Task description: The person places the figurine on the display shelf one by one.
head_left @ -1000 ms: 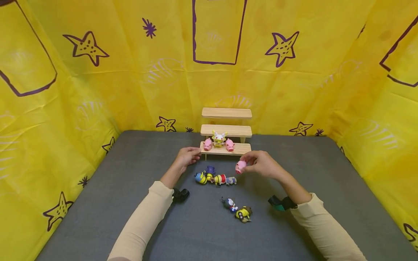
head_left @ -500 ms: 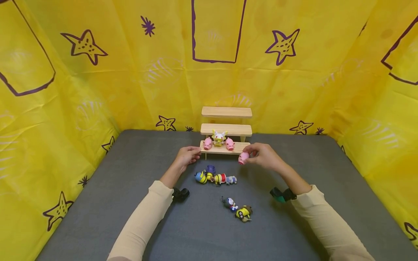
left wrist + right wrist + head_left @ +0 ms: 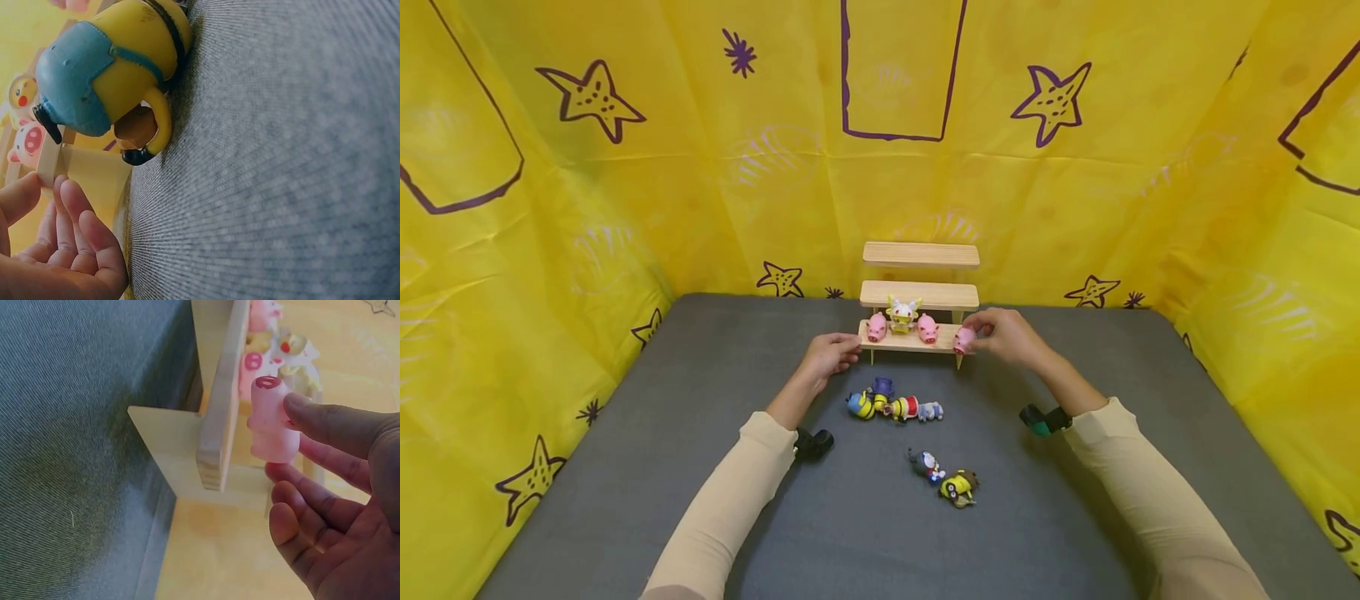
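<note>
My right hand [image 3: 1009, 335] pinches a pink toy pig [image 3: 272, 422] between thumb and fingers, at the right end of the lowest step of a wooden three-step display stand [image 3: 904, 341]. In the right wrist view the pig hangs close over that step. With thumb and fingertips, my left hand [image 3: 69, 250] grips the left end of the same step. Along it stand a pink pig [image 3: 876, 328], a white-and-yellow horned figure [image 3: 903, 313] and another pink pig [image 3: 928, 328].
In front of the stand lie a minion figure in blue [image 3: 861, 405], a purple-topped figure [image 3: 883, 388], a red-and-yellow figure [image 3: 904, 407] and a grey-blue one [image 3: 930, 411]. Nearer are a dark figure [image 3: 928, 467] and a yellow one [image 3: 958, 487]. Yellow printed cloth [image 3: 760, 208] walls the grey table.
My right hand has carried the pink pig up and away from me, from in front of the stand to the right end of its lowest step. My left hand keeps its grip.
</note>
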The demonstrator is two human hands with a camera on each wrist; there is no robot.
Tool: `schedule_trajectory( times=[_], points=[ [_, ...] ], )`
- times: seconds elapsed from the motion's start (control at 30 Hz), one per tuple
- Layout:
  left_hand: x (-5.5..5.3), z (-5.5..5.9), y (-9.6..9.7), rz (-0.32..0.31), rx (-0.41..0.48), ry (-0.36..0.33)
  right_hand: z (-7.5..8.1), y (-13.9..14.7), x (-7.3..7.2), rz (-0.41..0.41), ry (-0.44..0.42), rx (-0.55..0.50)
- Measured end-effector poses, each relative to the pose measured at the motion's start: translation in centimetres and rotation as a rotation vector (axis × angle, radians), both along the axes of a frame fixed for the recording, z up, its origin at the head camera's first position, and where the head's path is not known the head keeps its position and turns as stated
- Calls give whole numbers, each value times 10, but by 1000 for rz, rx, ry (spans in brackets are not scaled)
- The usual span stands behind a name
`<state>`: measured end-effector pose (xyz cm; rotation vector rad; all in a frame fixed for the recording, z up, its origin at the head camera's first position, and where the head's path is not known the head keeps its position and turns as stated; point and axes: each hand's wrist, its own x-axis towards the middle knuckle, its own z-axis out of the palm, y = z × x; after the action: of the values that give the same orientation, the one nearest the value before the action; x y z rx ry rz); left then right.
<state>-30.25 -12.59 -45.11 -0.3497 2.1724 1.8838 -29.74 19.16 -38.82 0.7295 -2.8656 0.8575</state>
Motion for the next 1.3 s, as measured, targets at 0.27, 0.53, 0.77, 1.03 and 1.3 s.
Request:
schedule_trajectory(
  times=[0.27,0.53,0.77,1.03,1.3],
  points=[
    [0,1,0,3,-1,-14,0,-5,-13,9,-14,-3],
    [1,3,1,5,-7,-22,-5,-11,-20,-2,-11,-3],
    [1,3,1,12,2,-17,-12,-12,-17,-18,-2,4],
    [0,0,1,3,17,-5,-17,-3,2,-52,52,-38],
    [-2,-2,1,10,17,-1,-9,-4,34,62,66,-28]
  ],
)
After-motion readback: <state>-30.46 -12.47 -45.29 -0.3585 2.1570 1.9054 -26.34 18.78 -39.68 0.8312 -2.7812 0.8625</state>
